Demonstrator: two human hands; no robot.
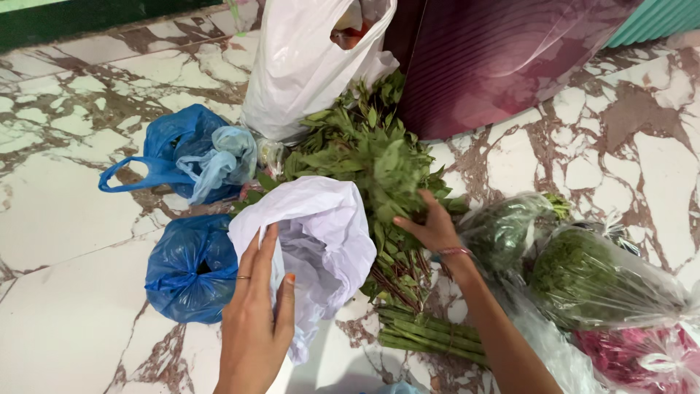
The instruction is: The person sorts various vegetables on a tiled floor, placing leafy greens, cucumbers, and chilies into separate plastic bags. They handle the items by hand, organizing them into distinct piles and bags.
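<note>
Left hand pinches the crumpled white plastic bag; right hand grips the leafy green bunch, stems toward 5 o'clock.

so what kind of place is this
Probably a home floor, groceries being unpacked: marble-patterned floor tiles, tied blue plastic bags, loose leafy greens, and the left hand holding a white bag.

A marble floor carries blue bags, white bags, leafy greens and wrapped vegetables.

Thin crinkled plastic bag, leafy greens, glossy marble floor.
</note>
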